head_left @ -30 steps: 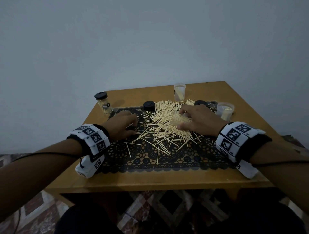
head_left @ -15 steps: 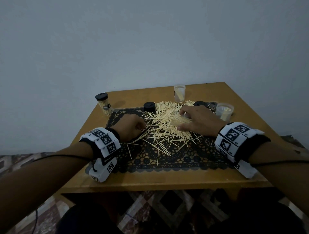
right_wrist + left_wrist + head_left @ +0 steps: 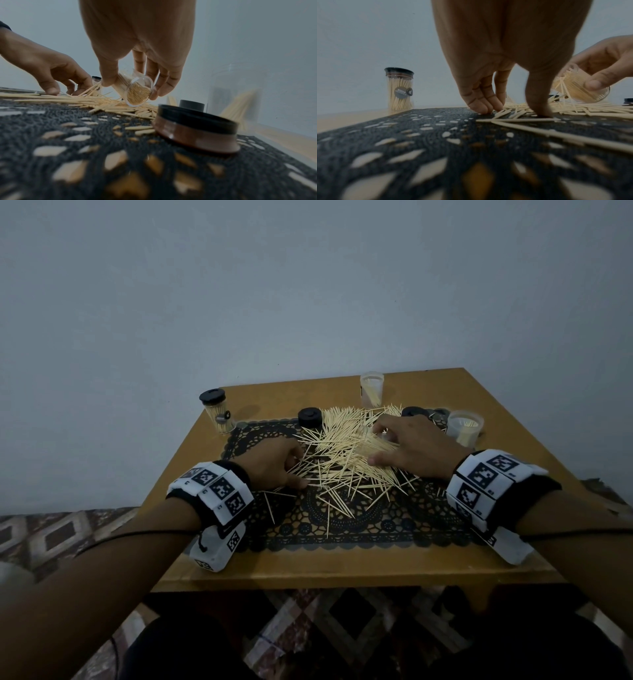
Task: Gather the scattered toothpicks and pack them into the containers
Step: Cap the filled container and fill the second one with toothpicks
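Note:
A heap of loose toothpicks covers the middle of the black lace mat. My right hand grips a small clear container, tilted low over the heap, packed with toothpicks and lidless. My left hand is at the heap's left edge, fingers and thumb curled down on the mat and pinching in on a few toothpicks. In the head view the left hand and right hand flank the heap.
A capped jar full of toothpicks stands at the back left. Two open clear jars stand at the back and back right. Loose black caps lie on the mat. The table's front edge is near my wrists.
My left hand has slid right across the mat into the heap's left edge. The right hand has stayed almost where it was, over the heap.

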